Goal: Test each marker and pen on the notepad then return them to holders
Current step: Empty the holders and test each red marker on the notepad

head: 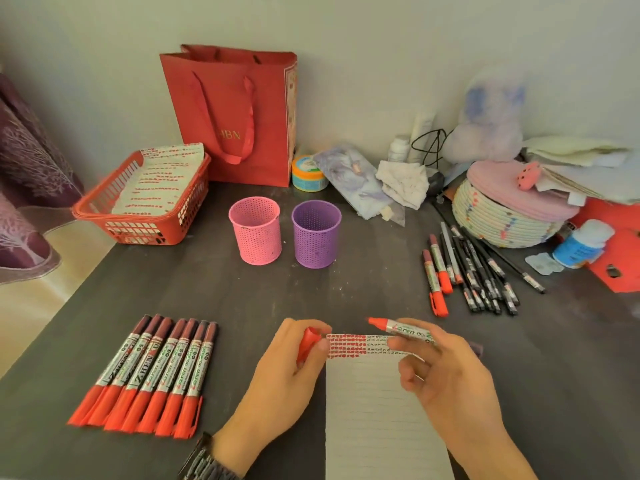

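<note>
Left hand (287,372) curls its fingers round red cap (308,342). Right hand (446,372) pinches uncapped red marker (398,328), barrel half hidden. Notepad (377,410) runs off bottom edge. Tabletop (242,299) stretches toward pink holder (255,230).

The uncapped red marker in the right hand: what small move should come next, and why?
Probably lower the tip of the uncapped red marker onto the lined white notepad for a test stroke. The right hand holds it above the rows of marks; the left hand holds its red cap off. If already tested, recap instead.
</note>
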`<state>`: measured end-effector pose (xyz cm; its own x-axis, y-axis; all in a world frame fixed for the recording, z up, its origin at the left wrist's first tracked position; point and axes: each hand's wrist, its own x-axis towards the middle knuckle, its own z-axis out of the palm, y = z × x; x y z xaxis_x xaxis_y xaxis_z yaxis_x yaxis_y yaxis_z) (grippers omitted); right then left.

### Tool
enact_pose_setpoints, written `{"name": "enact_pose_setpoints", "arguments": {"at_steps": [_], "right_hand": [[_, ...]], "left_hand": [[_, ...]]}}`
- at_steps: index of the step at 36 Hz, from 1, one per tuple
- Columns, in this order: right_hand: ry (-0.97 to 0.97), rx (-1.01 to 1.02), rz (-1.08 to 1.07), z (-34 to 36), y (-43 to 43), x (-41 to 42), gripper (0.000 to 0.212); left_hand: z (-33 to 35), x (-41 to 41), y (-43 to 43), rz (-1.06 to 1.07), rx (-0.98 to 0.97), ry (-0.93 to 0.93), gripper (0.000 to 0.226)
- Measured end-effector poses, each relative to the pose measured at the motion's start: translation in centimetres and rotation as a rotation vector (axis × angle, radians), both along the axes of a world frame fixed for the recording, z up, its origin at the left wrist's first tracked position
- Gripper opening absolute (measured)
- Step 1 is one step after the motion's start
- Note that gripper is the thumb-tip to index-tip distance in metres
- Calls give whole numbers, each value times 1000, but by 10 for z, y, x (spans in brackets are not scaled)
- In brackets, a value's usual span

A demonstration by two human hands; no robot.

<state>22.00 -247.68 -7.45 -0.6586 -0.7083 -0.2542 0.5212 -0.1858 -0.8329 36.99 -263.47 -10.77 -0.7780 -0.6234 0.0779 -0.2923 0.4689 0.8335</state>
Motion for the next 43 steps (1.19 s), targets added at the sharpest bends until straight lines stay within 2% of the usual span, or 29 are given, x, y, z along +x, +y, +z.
{"name": "enact_pose_setpoints", "arguments": {"at_steps": [4, 7, 11, 15, 25, 35, 43], "right_hand": [[-50, 21, -83, 7, 1, 5, 26], [-74, 60, -126, 10, 0, 6, 26], [-104, 70, -146, 17, -1, 9, 13], [-120, 87, -149, 20, -2, 12, 26], [-62, 115, -133, 22, -8, 22, 25], [18, 180, -80, 16, -11, 33, 36], [154, 214, -60, 16, -11, 45, 44]], "left_hand": [[16, 7, -2, -66, 21, -36, 45], [28, 8, -4, -102, 27, -46, 55], [46, 8, -8, -151, 7, 7, 41], [57, 10, -8, -166, 121, 61, 23], [67, 17, -5, -232, 165, 9, 20], [66, 24, -3, -244, 74, -23, 23], [68, 24, 6, -293, -93, -8, 19]]}}
